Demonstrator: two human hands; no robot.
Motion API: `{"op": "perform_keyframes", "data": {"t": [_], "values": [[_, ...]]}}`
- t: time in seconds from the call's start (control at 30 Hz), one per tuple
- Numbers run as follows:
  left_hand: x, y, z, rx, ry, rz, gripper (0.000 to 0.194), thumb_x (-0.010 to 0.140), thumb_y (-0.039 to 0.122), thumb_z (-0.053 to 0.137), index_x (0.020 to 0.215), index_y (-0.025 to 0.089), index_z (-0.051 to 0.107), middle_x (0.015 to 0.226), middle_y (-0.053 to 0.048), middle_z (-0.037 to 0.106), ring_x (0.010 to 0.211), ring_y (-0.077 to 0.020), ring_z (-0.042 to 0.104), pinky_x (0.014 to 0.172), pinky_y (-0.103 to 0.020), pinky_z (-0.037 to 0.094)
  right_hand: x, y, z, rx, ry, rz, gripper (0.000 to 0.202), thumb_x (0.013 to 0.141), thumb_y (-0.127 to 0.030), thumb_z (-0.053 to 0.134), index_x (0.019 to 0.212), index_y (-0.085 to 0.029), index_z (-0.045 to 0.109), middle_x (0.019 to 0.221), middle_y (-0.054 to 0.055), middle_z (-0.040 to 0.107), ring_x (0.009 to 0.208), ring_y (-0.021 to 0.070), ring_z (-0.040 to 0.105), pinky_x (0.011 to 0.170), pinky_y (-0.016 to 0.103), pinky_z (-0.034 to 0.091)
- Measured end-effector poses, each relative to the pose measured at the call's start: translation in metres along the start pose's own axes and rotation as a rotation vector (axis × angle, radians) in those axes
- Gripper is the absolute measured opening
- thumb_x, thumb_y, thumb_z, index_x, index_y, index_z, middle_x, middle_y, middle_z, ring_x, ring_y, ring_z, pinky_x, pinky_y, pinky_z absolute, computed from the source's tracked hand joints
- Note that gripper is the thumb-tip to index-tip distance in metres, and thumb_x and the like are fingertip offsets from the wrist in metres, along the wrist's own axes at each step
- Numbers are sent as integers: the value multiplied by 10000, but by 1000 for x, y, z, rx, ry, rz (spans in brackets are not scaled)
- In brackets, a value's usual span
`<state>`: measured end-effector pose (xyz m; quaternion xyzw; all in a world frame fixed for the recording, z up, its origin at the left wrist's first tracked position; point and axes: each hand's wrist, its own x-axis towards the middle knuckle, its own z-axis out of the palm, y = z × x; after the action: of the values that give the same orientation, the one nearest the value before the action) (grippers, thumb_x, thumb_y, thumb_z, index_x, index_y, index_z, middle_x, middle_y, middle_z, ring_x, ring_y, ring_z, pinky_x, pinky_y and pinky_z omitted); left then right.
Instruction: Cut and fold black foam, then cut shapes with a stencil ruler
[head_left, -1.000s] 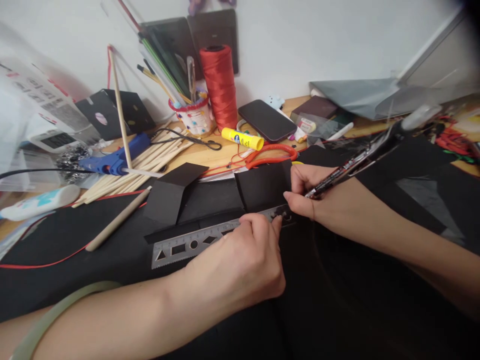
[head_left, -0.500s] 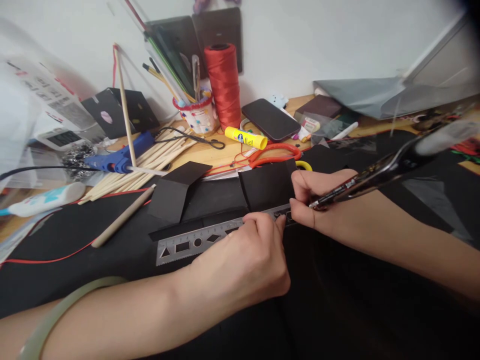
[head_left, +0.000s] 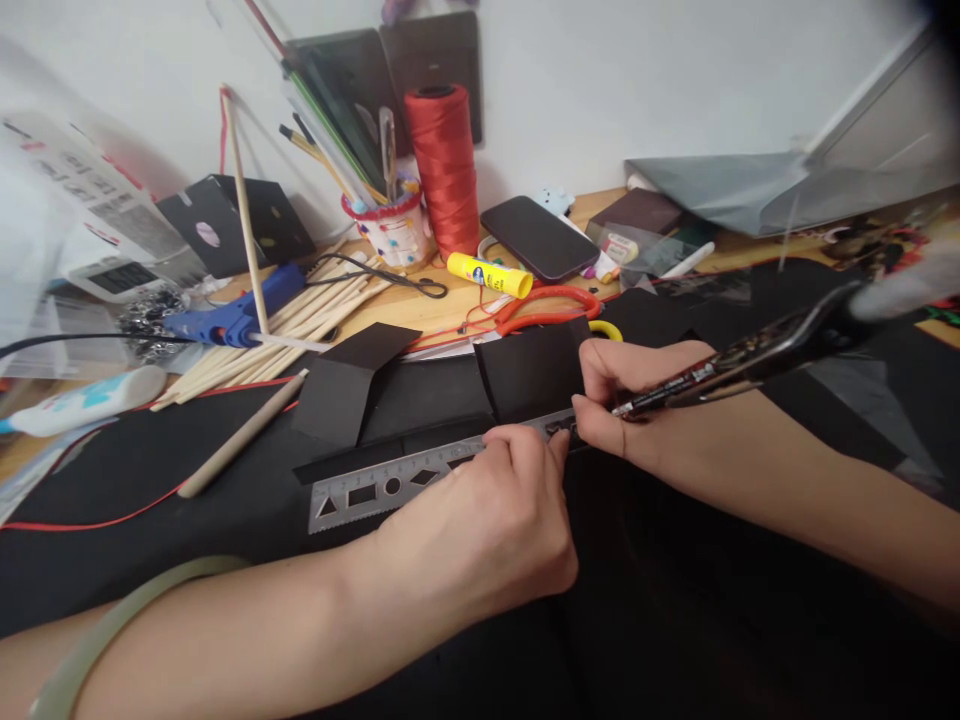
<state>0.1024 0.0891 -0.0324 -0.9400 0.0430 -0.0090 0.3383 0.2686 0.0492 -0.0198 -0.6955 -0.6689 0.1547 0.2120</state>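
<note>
A clear ruler [head_left: 349,498] with cut-out shapes lies along the edge of some black card [head_left: 529,375]. Curled over its middle, my left hand [head_left: 491,520] presses it down with the fingers and thumb. My right hand [head_left: 645,400] pinches a dark pen [head_left: 799,345] at the ruler's right end, its upper part leaning right. The pen's tip is hidden behind my fingers. A folded piece of black card [head_left: 337,395] stands just beyond the ruler's left part.
Beyond the card lie orange-handled scissors [head_left: 547,302], a yellow glue stick [head_left: 489,274] and a phone [head_left: 538,237]. A red thread spool [head_left: 444,170] stands near a decorated pot [head_left: 390,232]. Wooden sticks [head_left: 300,325], a blue glue gun [head_left: 225,318] and a white bottle [head_left: 94,398] are at left.
Almost nothing differs. The whole view has shifted slightly left, and my right hand with the pen has edged a little left along the ruler.
</note>
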Motion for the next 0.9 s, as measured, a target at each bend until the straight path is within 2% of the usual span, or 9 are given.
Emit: {"op": "perform_keyframes", "data": {"t": [0.2,0.3,0.43,0.5,0.6,0.7,0.8,0.9], "values": [[0,-1,0,-22,-16,11,258,869,57,388,1008,26,602,638,-43,543,535,-116,460,442,-229,310,1,2,0,3,17,24,210,653,-114,513,568,-206,344,462,-77,372,427,72,311,407,223,240],[0,1,1,-25,-7,-10,272,865,54,384,1036,23,593,645,-47,550,526,-120,456,432,-237,309,-1,5,-5,64,26,-9,210,683,-124,528,561,-203,377,474,-74,371,438,71,326,404,222,238],[0,-2,-1,-57,-6,-6,303,859,40,380,1101,3,558,668,-55,561,547,-119,482,441,-225,343,-2,9,-16,208,353,19,226,780,-161,523,577,-197,430,524,-55,443,477,66,408,440,212,305],[-1,-4,-3,-86,4,1,324,851,27,378,1133,-14,533,654,-48,553,547,-118,492,434,-218,348,-2,11,-22,293,472,43,208,833,-219,502,628,-194,478,526,-49,484,454,59,430,434,209,328],[-3,-6,-2,-145,26,-56,345,839,30,400,1163,-17,511,630,-38,539,540,-130,502,409,-225,343,-2,13,-28,406,489,29,239,881,-341,446,752,-180,566,534,-31,534,418,58,454,413,219,342],[-6,-10,-1,-255,15,-183,276,857,140,465,1090,45,577,648,-37,549,585,-156,542,399,-232,367,-4,15,-34,439,473,12,294,888,-379,427,791,-164,603,544,-26,548,418,53,467,420,216,357],[-9,-15,-1,-370,-103,-300,271,869,264,486,1059,105,595,784,-60,587,706,-188,589,473,-252,458,-9,14,-40,412,474,-17,277,888,-348,444,777,-155,609,543,-34,549,422,36,461,422,195,354],[-13,-19,1,-421,-186,-350,309,883,261,461,1145,118,536,924,-87,590,788,-197,596,564,-276,509,-13,9,-46,442,486,-46,257,889,-316,449,777,-150,610,538,-36,545,422,35,456,417,193,352]]}}
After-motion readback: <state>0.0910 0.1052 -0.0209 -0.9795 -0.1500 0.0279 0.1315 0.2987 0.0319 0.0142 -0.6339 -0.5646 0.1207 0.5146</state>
